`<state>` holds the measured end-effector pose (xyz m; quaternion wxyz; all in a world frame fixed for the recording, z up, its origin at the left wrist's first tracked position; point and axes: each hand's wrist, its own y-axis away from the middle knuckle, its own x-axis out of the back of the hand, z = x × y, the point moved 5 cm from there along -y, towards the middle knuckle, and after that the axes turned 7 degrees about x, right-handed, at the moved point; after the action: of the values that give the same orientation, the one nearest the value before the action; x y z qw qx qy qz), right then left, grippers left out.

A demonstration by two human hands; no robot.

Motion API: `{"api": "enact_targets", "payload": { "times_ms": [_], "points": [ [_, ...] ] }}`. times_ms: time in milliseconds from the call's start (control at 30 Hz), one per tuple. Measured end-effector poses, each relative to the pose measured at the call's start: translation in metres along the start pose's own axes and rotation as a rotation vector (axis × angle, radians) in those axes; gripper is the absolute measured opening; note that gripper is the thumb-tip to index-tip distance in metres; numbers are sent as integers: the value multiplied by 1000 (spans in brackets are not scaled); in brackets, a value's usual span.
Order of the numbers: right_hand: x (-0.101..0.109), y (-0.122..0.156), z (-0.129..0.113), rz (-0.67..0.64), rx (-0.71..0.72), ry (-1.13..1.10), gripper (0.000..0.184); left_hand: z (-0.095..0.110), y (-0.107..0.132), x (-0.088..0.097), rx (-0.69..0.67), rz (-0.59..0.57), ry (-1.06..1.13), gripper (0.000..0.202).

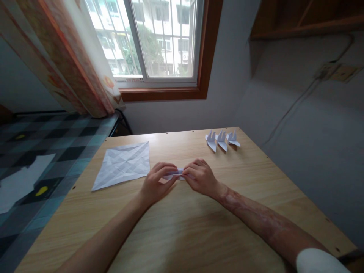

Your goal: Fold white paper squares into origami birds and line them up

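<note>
A small piece of folded white paper is held between both hands just over the middle of the table. My left hand pinches its left end, with the thumb underneath and the fingers on top. On the right end, my right hand has its thumb and fingers closed. Most of the folded paper is hidden behind the fingers, so its full shape does not show. Left of my left hand, a creased white paper sheet lies flat, its fold lines crossing the surface.
Three folded paper cranes stand in a row at the back right of the wooden table. A checkered bed with torn white paper on it lies to the left. A window is behind.
</note>
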<state>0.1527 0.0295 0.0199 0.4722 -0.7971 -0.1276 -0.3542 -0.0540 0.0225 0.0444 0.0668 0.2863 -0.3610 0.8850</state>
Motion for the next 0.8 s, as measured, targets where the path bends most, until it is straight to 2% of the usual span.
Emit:
{"api": "enact_targets", "payload": {
  "times_ms": [67, 133, 233, 333, 433, 500, 633, 800],
  "points": [
    [2, 0, 6, 104, -88, -117, 8, -8, -1, 7, 109, 92, 110, 37],
    [2, 2, 15, 220, -226, -275, 12, -21, 0, 9, 234, 146, 313, 51],
    [-7, 4, 31, 330, -479, -563, 23, -38, 2, -1, 411, 179, 625, 44],
    [-20, 3, 39, 385, -625, -922, 41, -37, 4, -22, 529, 115, 763, 38],
    [-31, 1, 36, 342, -658, -1159, 49, -25, 6, -38, 580, 18, 781, 33],
    [-34, 1, 33, 293, -659, -1221, 47, -21, 6, -42, 609, 14, 768, 33],
    [-35, 4, 29, 250, -654, -1247, 43, -21, 7, -38, 642, 50, 717, 32],
    [-37, 4, 26, 231, -642, -1239, 43, -15, 7, -33, 595, 7, 665, 32]
  ]
}}
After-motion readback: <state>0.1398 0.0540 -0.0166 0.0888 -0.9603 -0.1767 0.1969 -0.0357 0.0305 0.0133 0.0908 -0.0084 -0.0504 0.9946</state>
